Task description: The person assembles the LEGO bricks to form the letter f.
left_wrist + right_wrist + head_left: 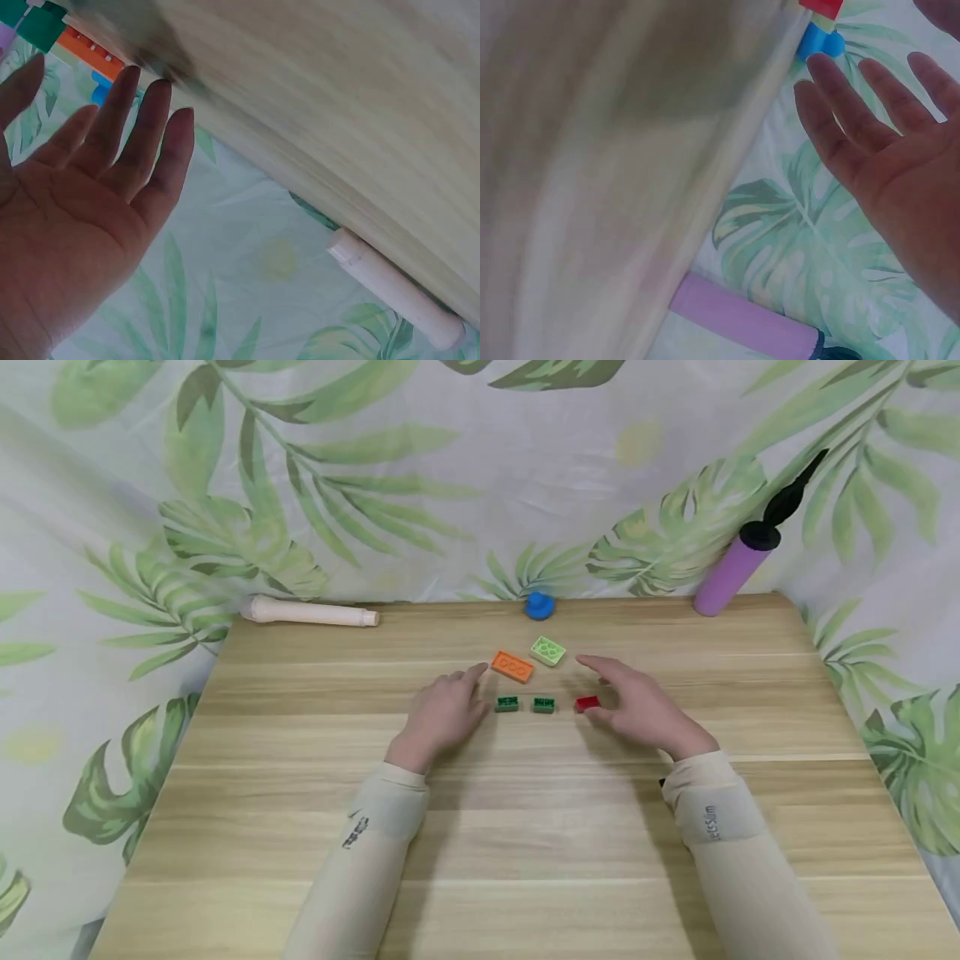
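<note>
Toy building bricks lie between the two hands on the wooden table. My left hand (446, 714) has its fingers loosely extended beside the orange brick (513, 667) and one dark green brick (507, 704), holding nothing. A second dark green brick (543, 704) sits a little to the right. My right hand (637, 702) is spread around the red brick (587, 703); the thumb is close to it, and whether they touch I cannot tell. Farther back lies a light green brick (548, 651), studs down. Both wrist views show bare palms with nothing gripped.
At the table's back edge stands a small blue piece (539, 606). A pale, microphone-shaped cylinder (315, 612) lies back left. Back right, a purple cylinder (733, 575) with a black top leans against the leaf-print cloth (525, 468). Wooden table (540, 860) extends toward me.
</note>
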{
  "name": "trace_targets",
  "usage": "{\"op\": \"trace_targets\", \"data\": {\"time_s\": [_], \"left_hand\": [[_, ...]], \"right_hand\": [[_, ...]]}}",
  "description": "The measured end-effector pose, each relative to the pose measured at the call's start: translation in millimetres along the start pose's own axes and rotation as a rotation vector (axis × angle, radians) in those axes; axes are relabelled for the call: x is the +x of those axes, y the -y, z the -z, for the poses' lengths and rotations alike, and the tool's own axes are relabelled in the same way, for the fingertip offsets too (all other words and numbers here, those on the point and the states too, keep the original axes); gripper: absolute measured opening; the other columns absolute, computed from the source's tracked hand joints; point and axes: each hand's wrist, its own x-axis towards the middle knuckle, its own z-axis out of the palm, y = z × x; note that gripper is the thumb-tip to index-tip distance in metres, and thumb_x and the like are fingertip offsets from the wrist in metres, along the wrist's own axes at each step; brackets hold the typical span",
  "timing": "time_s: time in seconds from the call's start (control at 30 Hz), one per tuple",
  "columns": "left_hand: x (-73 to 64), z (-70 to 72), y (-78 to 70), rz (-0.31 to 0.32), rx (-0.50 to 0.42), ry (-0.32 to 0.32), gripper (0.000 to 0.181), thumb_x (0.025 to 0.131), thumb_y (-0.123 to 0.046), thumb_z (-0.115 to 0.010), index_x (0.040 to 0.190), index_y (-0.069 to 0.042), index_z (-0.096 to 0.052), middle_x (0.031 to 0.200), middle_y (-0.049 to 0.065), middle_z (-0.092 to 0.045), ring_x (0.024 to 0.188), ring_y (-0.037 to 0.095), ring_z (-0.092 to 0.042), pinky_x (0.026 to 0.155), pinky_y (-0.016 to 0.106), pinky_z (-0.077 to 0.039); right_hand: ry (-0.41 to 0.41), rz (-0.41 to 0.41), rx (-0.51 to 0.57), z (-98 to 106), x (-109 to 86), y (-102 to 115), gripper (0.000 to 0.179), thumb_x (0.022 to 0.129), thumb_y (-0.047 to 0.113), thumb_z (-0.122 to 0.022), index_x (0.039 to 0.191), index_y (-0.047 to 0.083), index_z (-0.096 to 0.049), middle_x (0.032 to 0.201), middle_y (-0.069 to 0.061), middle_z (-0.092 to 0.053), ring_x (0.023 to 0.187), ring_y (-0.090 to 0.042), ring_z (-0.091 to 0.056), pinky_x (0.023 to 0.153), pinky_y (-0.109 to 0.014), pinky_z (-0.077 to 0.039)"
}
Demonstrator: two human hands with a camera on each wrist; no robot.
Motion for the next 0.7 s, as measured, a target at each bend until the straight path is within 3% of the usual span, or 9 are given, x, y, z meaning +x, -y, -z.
{"op": "trace_targets", "data": {"time_s": [0.2, 0.3, 0.43, 0.53, 0.7], "left_hand": [[11.2, -5.0, -3.0, -0.02, 0.021, -0.09, 0.056, 0.106, -0.025, -0.065, 0.158, -0.013, -0.048, 0.126, 0.014, -0.072, 0.1, 0.032, -0.073, 0.081, 0.048, -0.061], [18.2, -4.5, -3.6, -0.021, 0.019, -0.113, 0.058, 0.105, -0.025, -0.066, 0.158, -0.013, -0.047, 0.133, 0.016, -0.068, 0.096, 0.033, -0.073, 0.079, 0.049, -0.061], [31.6, -3.1, -5.5, -0.034, 0.009, -0.08, 0.061, 0.105, -0.025, -0.065, 0.162, -0.016, -0.042, 0.154, 0.018, -0.054, 0.115, 0.036, -0.07, 0.095, 0.052, -0.058], [41.8, -1.9, -8.4, -0.046, -0.003, -0.045, 0.062, 0.106, -0.023, -0.063, 0.163, -0.016, -0.039, 0.159, 0.018, -0.048, 0.128, 0.036, -0.064, 0.104, 0.053, -0.055], [47.5, -1.5, -12.0, -0.014, -0.03, -0.015, 0.065, 0.106, -0.022, -0.06, 0.165, -0.015, -0.035, 0.159, 0.019, -0.047, 0.129, 0.035, -0.063, 0.102, 0.053, -0.056]], "right_hand": [[0.034, -0.013, -0.006, -8, -2.5, -5, 0.08, 0.095, 0.013, -0.076, 0.165, 0.017, -0.038, 0.163, -0.017, -0.047, 0.147, -0.041, -0.049, 0.121, -0.06, -0.037], [0.033, -0.009, -0.017, -10, -3.6, -7, 0.078, 0.096, 0.014, -0.074, 0.165, 0.015, -0.038, 0.165, -0.017, -0.046, 0.15, -0.041, -0.044, 0.122, -0.06, -0.036], [0.022, 0.002, -0.03, -12, -4.0, -7, 0.076, 0.096, 0.013, -0.074, 0.164, 0.012, -0.039, 0.164, -0.017, -0.047, 0.151, -0.041, -0.044, 0.123, -0.059, -0.035], [0.018, 0.019, -0.055, -14, -3.1, -7, 0.075, 0.097, 0.012, -0.074, 0.163, 0.011, -0.041, 0.16, -0.016, -0.052, 0.149, -0.041, -0.046, 0.123, -0.058, -0.035], [0.01, 0.033, -0.077, -16, -1.7, -6, 0.072, 0.097, 0.011, -0.074, 0.162, 0.012, -0.042, 0.152, -0.015, -0.06, 0.144, -0.04, -0.052, 0.121, -0.058, -0.038]]}}
